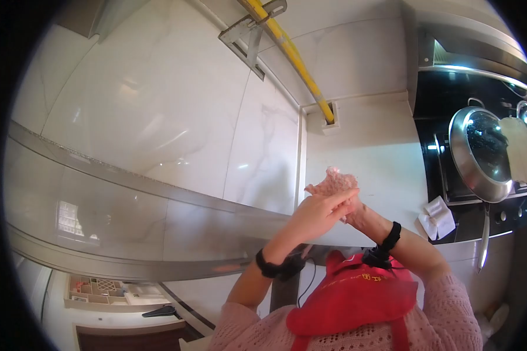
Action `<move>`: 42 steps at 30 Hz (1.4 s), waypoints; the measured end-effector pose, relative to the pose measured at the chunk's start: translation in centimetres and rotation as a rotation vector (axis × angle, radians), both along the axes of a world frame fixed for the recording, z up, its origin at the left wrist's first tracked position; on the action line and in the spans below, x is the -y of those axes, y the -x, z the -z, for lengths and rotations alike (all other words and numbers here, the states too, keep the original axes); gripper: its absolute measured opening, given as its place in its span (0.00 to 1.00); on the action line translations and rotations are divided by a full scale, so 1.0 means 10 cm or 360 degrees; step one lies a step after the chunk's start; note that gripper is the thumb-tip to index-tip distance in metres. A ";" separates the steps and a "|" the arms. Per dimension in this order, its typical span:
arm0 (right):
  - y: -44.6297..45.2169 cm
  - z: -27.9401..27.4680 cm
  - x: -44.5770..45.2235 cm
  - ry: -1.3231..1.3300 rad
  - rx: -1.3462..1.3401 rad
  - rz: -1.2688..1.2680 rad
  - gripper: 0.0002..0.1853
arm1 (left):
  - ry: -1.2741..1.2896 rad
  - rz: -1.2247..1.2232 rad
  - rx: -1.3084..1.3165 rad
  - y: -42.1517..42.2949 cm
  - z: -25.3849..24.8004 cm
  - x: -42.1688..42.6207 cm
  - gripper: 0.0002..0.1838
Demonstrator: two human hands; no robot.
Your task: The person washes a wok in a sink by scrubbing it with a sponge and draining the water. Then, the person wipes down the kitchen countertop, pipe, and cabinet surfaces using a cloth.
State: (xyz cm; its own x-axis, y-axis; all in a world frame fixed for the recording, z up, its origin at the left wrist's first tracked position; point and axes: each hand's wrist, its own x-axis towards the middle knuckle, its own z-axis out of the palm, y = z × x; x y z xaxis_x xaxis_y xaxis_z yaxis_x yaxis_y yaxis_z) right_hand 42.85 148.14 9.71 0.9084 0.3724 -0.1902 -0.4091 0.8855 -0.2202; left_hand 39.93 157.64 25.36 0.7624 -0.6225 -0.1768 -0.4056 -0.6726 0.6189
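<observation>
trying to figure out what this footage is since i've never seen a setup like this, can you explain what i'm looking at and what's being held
There's no machine here, just a person using two bare hands. The single picture comes from a camera worn on the head, looking forward and down, so the red apron appears at the bottom.

The left hand and right hand meet above a pale counter. Between them, apparently held, is a crumpled pink thing, possibly a cloth; the fingers overlap, so each hand's exact grip isn't clear.

Off to the right is a black stove bearing a pan with a glass lid. A white, folded, paper-like thing lies at the stove's edge.
</observation>
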 end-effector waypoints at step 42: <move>-2.71 -0.89 -1.57 0.1669 0.1074 0.1442 0.34 | -0.0422 -0.1654 0.2777 -0.62 -1.26 -1.23 0.29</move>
State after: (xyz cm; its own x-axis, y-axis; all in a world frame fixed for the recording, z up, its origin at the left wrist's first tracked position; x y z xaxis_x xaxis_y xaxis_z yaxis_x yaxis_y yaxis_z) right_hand 69.95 163.84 18.61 0.7707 -0.3674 0.5205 0.5913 0.1083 -0.7991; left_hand 46.16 169.98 37.94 0.1661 -0.0205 0.9859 0.1786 -0.9826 -0.0506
